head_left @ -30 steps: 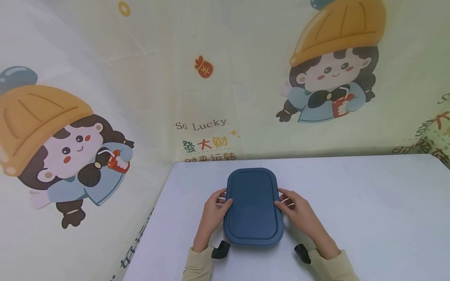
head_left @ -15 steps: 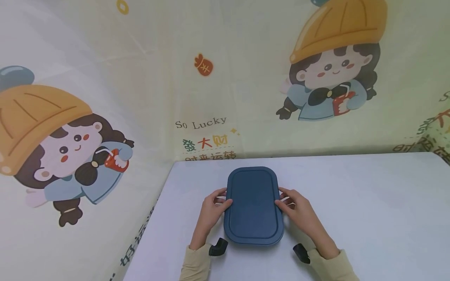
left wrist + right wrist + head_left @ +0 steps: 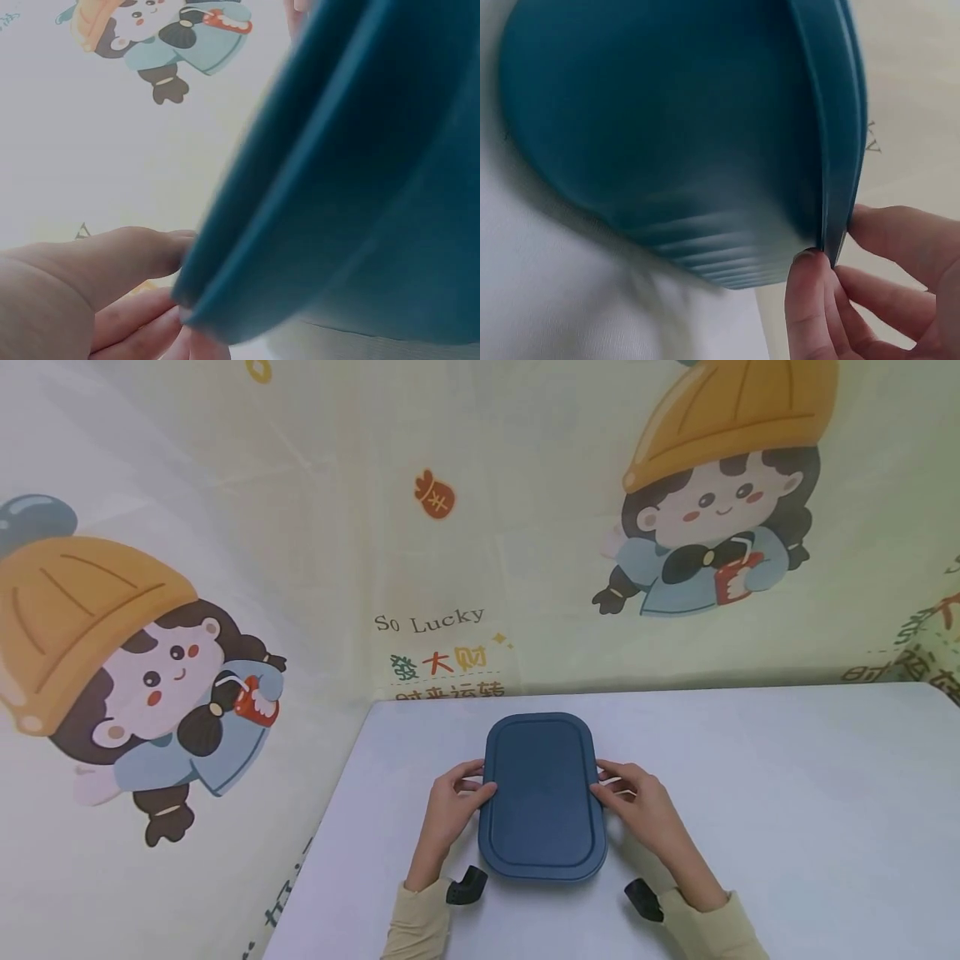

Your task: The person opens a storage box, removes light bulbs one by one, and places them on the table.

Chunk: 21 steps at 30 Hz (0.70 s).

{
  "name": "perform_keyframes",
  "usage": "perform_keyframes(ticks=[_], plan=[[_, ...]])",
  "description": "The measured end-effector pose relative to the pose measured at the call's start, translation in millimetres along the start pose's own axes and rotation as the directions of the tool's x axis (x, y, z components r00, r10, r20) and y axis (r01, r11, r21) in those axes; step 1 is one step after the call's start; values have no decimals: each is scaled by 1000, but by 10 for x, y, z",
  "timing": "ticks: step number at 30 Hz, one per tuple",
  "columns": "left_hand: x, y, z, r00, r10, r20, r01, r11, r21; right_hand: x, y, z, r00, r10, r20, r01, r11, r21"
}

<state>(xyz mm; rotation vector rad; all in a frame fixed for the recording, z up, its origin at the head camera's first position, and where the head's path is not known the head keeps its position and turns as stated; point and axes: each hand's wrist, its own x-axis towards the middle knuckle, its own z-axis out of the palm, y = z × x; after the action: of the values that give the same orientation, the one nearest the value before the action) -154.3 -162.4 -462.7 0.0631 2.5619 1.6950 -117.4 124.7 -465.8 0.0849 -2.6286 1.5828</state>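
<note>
A dark blue rectangular lidded food container [image 3: 542, 802] with rounded corners sits on the white table, its long side pointing away from me. My left hand [image 3: 454, 806] pinches its left rim, thumb on the lid's edge and fingers tucked below. On the opposite side my right hand [image 3: 643, 806] grips the rim the same way. In the left wrist view the container [image 3: 352, 217] fills the right half, with the fingertips at its lip. The right wrist view shows the container's [image 3: 660, 142] ribbed side wall below the lid [image 3: 840, 112]. Its inside is hidden.
The white table [image 3: 765, 793] reaches back to a printed cloth [image 3: 540, 527] with cartoon figures and lettering, which also hangs at the left. Black camera mounts [image 3: 467, 887] stick out at both cuffs, close to the container's near corners.
The head view has shifted very slightly, moving the whole scene a little upward. Both hands keep the same hold on the container's rim.
</note>
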Motion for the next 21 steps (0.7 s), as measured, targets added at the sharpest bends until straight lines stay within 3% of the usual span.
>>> perform_keyframes(ticks=[12, 21], plan=[[-9, 72, -15, 1000, 10, -8, -10, 1000, -6, 6, -31, -10, 997, 77, -6, -76, 996, 50], [-14, 81, -3, 1000, 4, -20, -3, 1000, 11, 10, -65, -23, 997, 69, -31, -66, 994, 88]])
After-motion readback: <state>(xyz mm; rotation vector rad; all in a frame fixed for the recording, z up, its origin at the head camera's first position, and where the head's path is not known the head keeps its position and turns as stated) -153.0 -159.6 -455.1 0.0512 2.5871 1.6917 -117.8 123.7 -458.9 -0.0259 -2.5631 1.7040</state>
